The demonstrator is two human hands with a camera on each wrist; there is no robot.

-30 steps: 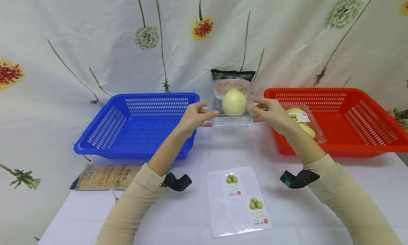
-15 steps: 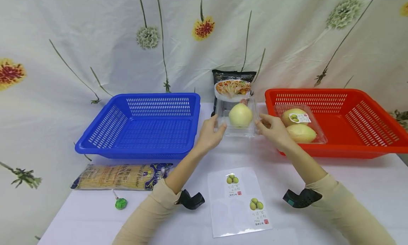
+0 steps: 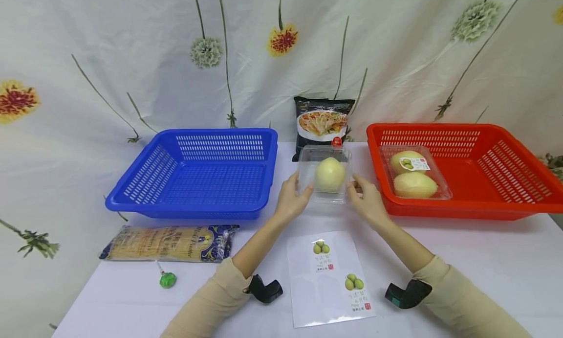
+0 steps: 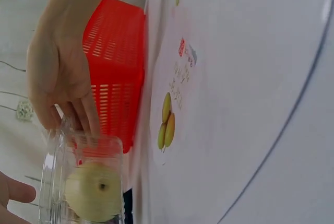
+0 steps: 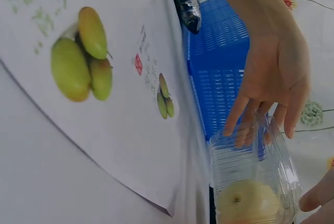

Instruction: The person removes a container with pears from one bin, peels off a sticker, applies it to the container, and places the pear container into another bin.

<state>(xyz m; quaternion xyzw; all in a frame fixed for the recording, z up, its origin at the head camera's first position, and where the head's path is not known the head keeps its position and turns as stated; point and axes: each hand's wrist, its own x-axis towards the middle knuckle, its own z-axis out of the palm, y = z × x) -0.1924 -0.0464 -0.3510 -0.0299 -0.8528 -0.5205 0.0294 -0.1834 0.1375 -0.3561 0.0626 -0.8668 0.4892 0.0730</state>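
Observation:
Both hands hold a clear plastic box point(image 3: 306, 174) in the middle of the head view. One round, pale yellow-green fruit point(image 3: 330, 174) sits in its right half. My left hand point(image 3: 292, 200) grips the box's left side between thumb and fingers. On the opposite side, my right hand point(image 3: 367, 203) grips it, its fingers partly behind the clear wall. The left wrist view shows the right hand point(image 4: 65, 72) at the box's end; the right wrist view shows the left hand point(image 5: 276, 72) likewise. Whether the box touches the table cannot be told.
A blue basket point(image 3: 189, 209) stands left, a red basket point(image 3: 462, 208) right, with a packed box of two fruits point(image 3: 415, 185) inside. Behind is a black food packet point(image 3: 323, 123). A sticker sheet point(image 3: 308, 299), noodle pack point(image 3: 171, 243) and green lollipop point(image 3: 167, 280) lie nearer.
Both hands have brought the fruit box down and closer, away from the black packet, which shows more fully now. The baskets and sticker sheet stay put.

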